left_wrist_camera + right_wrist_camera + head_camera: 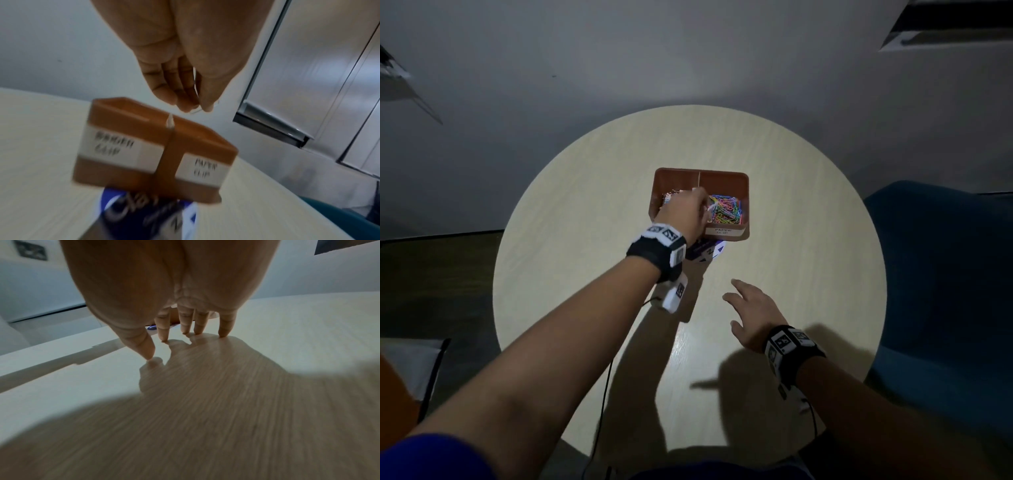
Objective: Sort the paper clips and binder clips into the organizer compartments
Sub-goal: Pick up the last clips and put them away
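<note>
A brown two-compartment organizer [722, 172] stands in the middle of the round table. Its right compartment holds a heap of colourful paper clips [726, 210]. A few binder clips [666, 198] show in the left one, mostly hidden by my left hand [690, 210]. In the left wrist view the front wall [102, 176] carries the labels BINDER CLIP [113, 144] and PAPER CLIP [202, 170]. My left hand [193, 108] hovers over the divider and pinches a thin pale clip [196, 110]. My right hand [744, 303] [162, 335] has its fingers spread, tips touching the table.
A dark blue printed box [705, 251] [144, 216] lies against the organizer's near side. The pale wood table [585, 240] is ringed by dark floor. A blue chair [945, 274] stands at its right edge. A thin cable hangs from my left wrist.
</note>
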A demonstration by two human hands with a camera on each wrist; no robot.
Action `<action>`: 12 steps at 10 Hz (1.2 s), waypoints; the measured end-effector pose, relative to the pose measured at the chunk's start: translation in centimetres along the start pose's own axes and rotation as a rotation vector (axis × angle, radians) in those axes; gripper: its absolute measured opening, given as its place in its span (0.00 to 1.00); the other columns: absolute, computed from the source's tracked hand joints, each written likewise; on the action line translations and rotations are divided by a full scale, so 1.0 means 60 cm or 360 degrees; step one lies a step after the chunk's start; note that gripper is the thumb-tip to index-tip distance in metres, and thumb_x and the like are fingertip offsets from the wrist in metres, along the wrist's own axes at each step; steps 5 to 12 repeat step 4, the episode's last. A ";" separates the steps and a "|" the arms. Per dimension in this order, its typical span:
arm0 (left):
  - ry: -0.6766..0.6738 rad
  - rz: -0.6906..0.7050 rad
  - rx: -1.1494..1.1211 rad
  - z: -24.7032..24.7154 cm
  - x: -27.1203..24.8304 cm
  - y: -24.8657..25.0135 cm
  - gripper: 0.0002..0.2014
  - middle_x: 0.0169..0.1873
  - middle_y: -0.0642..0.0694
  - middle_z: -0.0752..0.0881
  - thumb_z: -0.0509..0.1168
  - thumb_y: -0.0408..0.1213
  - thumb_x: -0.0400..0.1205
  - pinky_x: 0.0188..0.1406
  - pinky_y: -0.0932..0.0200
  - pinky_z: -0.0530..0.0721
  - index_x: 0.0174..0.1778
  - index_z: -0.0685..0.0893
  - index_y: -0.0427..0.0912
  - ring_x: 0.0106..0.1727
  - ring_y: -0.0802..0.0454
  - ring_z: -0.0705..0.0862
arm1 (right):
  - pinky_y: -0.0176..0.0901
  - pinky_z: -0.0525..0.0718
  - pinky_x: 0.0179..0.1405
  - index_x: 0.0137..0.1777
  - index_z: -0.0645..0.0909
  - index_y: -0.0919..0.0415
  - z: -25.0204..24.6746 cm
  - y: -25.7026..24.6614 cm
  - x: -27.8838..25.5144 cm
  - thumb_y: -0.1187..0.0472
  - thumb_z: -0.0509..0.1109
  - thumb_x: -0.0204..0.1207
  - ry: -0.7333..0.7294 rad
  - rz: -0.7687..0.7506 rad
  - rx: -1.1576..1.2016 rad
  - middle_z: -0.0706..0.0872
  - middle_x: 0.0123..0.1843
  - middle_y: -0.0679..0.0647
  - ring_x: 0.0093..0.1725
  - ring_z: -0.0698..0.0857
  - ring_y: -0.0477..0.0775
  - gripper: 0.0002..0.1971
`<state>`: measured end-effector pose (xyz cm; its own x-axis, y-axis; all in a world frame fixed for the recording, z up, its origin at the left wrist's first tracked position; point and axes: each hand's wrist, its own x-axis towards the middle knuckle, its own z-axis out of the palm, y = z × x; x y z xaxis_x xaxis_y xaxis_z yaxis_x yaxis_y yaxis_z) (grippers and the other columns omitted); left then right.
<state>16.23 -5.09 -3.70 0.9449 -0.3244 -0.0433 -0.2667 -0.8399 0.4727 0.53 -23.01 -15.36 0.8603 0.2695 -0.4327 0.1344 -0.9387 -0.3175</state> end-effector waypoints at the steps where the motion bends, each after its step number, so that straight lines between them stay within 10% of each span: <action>1: 0.0034 -0.0021 0.0098 -0.008 0.026 0.003 0.05 0.49 0.39 0.86 0.65 0.36 0.82 0.44 0.50 0.82 0.51 0.84 0.41 0.50 0.40 0.84 | 0.52 0.61 0.82 0.80 0.68 0.51 -0.008 0.012 -0.008 0.54 0.67 0.76 -0.0029 -0.0034 0.0041 0.54 0.88 0.53 0.85 0.57 0.57 0.30; 4: -0.0406 -0.0268 0.0389 0.077 -0.148 -0.050 0.14 0.40 0.46 0.84 0.56 0.50 0.80 0.38 0.53 0.83 0.40 0.81 0.46 0.39 0.45 0.82 | 0.54 0.63 0.82 0.82 0.64 0.50 -0.011 0.009 -0.011 0.55 0.68 0.76 0.0006 -0.0037 -0.0013 0.53 0.88 0.54 0.85 0.56 0.58 0.33; 12: -0.0406 -0.0268 0.0389 0.077 -0.148 -0.050 0.14 0.40 0.46 0.84 0.56 0.50 0.80 0.38 0.53 0.83 0.40 0.81 0.46 0.39 0.45 0.82 | 0.54 0.63 0.82 0.82 0.64 0.50 -0.011 0.009 -0.011 0.55 0.68 0.76 0.0006 -0.0037 -0.0013 0.53 0.88 0.54 0.85 0.56 0.58 0.33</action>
